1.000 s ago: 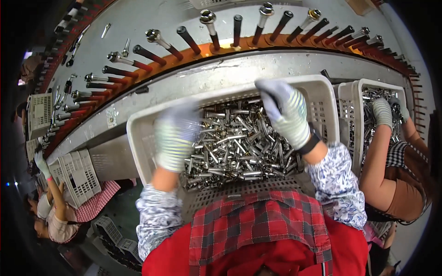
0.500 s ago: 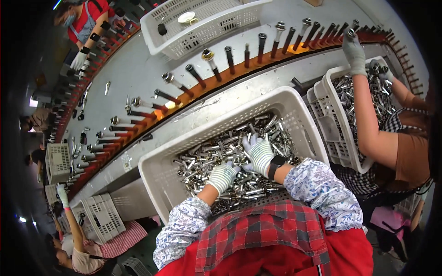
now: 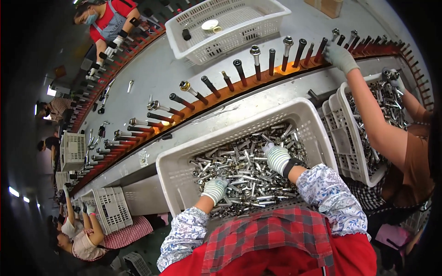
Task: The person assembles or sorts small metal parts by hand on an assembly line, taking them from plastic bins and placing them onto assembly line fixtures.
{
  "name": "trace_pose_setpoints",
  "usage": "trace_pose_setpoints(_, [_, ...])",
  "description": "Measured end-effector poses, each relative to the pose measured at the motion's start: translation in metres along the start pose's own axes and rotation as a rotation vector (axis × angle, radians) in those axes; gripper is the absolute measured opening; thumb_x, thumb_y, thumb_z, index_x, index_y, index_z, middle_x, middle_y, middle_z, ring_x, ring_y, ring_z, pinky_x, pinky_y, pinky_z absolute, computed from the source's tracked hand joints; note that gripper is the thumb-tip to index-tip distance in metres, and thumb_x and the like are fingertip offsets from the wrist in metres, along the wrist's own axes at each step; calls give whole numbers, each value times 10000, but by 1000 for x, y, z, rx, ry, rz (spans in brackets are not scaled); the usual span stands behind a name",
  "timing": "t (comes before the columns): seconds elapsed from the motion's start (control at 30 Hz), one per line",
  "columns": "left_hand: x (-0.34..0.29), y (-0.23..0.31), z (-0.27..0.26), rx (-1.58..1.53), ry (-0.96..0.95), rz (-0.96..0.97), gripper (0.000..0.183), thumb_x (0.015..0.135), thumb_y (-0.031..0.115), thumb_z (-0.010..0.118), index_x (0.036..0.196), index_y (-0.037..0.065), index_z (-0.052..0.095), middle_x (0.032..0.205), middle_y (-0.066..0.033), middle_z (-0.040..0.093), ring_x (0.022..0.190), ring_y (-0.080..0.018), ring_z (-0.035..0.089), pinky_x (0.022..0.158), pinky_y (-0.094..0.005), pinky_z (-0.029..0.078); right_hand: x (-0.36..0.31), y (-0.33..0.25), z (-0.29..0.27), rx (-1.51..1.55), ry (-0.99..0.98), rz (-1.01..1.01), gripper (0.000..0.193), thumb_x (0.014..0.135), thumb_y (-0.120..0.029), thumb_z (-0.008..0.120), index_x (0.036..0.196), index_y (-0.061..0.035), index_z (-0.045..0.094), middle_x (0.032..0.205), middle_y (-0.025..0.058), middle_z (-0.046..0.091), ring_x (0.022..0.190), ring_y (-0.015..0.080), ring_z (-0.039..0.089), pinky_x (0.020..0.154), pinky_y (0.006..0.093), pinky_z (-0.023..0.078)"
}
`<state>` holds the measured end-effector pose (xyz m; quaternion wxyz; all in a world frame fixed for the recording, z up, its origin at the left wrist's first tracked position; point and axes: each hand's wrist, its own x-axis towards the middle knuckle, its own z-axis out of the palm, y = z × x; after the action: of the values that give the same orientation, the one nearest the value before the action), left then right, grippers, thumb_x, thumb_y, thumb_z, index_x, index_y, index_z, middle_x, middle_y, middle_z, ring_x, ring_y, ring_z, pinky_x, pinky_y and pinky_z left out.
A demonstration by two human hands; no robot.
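A large light grey plastic crate point(image 3: 182, 158) stands before me, filled with a loose pile of shiny metal fittings point(image 3: 251, 172), short tubes with wider ends. My left hand point(image 3: 215, 189), in a striped white glove, rests on the pile's near left part with its fingers curled in. Farther right, my right hand point(image 3: 278, 159) wears a similar glove and a black wristband. Its fingers are drawn together and point down among the fittings. What either hand grips is hidden or too small to name.
Beyond the crate runs a curved orange-brown conveyor track point(image 3: 221, 97) with upright posts, some capped with metal fittings. A pale basket point(image 3: 230, 41) stands behind it. At right, a co-worker's gloved hand point(image 3: 340, 56) reaches to the posts over another crate point(image 3: 352, 133) of fittings.
My hands have moved apart; the left is now on the near left of the pile, and the right's spread fingers have drawn together. The view has shifted, and the posts have moved along the track.
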<state>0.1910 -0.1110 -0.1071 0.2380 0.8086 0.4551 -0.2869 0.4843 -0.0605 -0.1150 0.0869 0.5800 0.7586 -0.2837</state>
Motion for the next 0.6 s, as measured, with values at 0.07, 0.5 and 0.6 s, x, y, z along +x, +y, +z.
trace_pose_setpoints(0.07, [-6, 10, -1, -353, 318, 105, 239, 836, 205, 583, 1022, 55, 604, 998, -170, 618, 909, -338, 601, 776, -424, 492, 3, -4, -12, 188, 33, 26, 330, 804, -134, 571, 1117, -30, 562, 1048, 213, 600, 864, 349, 632, 792, 431, 508])
trace_pose_setpoints(0.5, [-59, 67, -127, -652, 870, 317, 482, 835, 226, 629, 1273, 76, 494, 1116, -174, 587, 955, -292, 594, 821, -394, 498, -70, -66, -77, 1156, 438, -314, 312, 809, -124, 597, 1091, 4, 564, 904, 123, 613, 838, 250, 595, 772, 338, 482])
trace_pose_setpoints(0.6, [-61, 62, -127, -136, 589, 166, 305, 846, 260, 605, 1054, 41, 565, 910, -175, 631, 785, -346, 613, 691, -434, 489, -88, -89, -75, 641, 490, -270, 412, 793, -83, 559, 1179, 46, 499, 822, 73, 582, 726, 169, 546, 662, 294, 465])
